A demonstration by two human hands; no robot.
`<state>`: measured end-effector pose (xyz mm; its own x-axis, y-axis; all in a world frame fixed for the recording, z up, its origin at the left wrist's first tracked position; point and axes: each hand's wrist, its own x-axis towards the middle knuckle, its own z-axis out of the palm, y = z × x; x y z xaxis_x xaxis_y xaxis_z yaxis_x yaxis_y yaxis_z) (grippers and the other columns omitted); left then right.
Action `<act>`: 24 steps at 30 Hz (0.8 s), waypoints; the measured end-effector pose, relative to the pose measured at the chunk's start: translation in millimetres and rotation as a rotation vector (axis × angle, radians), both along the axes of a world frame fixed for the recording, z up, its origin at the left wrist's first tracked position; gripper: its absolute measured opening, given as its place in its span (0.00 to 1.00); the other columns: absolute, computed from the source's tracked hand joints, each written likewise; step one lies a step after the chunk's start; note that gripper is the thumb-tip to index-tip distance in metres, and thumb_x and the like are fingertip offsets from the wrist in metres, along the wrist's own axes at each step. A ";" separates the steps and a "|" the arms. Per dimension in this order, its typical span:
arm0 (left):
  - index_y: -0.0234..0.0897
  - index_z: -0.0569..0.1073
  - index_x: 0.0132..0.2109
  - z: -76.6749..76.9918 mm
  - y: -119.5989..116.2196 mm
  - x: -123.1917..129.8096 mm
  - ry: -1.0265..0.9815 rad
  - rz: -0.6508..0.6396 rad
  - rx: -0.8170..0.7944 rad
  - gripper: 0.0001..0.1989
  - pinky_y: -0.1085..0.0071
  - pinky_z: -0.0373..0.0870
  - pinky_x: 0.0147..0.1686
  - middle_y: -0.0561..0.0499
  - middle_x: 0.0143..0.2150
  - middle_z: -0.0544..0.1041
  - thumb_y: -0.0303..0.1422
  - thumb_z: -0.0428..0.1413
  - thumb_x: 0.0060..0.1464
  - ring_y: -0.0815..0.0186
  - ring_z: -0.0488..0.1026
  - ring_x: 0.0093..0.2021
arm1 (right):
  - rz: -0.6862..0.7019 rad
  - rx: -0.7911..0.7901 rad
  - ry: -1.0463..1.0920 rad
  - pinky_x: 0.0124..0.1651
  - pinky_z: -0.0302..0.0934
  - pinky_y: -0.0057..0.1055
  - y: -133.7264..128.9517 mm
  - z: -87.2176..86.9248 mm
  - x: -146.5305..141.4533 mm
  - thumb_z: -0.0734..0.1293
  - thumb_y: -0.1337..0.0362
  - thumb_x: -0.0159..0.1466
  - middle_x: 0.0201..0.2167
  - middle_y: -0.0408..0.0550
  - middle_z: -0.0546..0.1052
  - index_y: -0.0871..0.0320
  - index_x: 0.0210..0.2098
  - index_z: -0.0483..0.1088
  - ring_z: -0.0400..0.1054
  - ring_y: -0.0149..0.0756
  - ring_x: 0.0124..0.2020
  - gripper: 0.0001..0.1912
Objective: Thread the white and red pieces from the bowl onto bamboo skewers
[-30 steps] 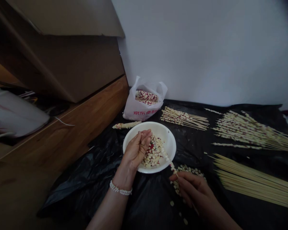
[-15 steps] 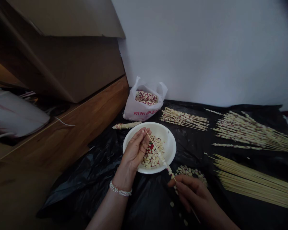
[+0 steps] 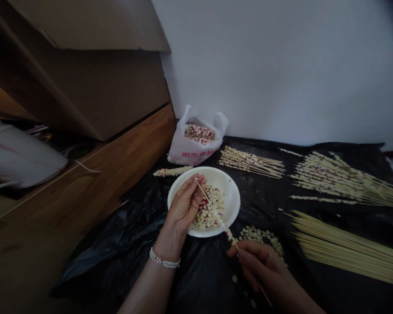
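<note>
My right hand (image 3: 263, 266) is closed around a thin bamboo skewer (image 3: 203, 190), which slants up and left over the bowl. Pale and dark red corn kernels are threaded along the skewer's middle, and its lower end sticks out below my fingers. Over the left part of the white bowl (image 3: 234, 196), my left hand (image 3: 183, 203) pinches a small pale corn kernel (image 3: 196, 179) at the skewer's tip. Loose corn kernels (image 3: 212, 213), with some dark red among them, lie in the bowl beneath. The fingers partly cover the held kernel.
Behind the bowl stand a white plastic bag (image 3: 196, 150) of corn cobs and a partly stripped cob (image 3: 173, 171). Kernel-threaded skewers (image 3: 249, 161) lie to the right, with a larger pile (image 3: 334, 179) beyond. Bare skewers (image 3: 347, 248) and spilled kernels (image 3: 262, 235) rest on black plastic sheeting (image 3: 118, 244).
The skewer's tip has shifted slightly left and now meets the kernel in my left fingers. My right hand has moved a little left with the skewer.
</note>
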<state>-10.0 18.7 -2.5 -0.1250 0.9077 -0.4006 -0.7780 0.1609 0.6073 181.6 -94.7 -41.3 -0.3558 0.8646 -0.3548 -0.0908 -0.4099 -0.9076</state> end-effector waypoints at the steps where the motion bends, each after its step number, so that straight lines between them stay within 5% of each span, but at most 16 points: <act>1: 0.33 0.76 0.53 -0.4 0.2 -0.2 0.001 -0.003 0.005 0.18 0.74 0.76 0.49 0.42 0.47 0.82 0.18 0.56 0.57 0.65 0.80 0.47 | 0.001 -0.001 -0.005 0.21 0.40 0.26 0.1 -0.2 0.2 0.68 0.42 0.61 0.09 0.32 0.58 0.56 0.36 0.79 0.46 0.25 0.13 0.23; 24: 0.30 0.82 0.38 -2.1 1.5 1.0 0.272 0.040 0.125 0.07 0.82 0.75 0.38 0.46 0.38 0.84 0.19 0.61 0.52 0.70 0.81 0.38 | -0.011 -0.064 0.044 0.20 0.39 0.25 1.0 1.4 1.4 0.69 0.41 0.60 0.09 0.32 0.57 0.57 0.34 0.79 0.44 0.23 0.13 0.24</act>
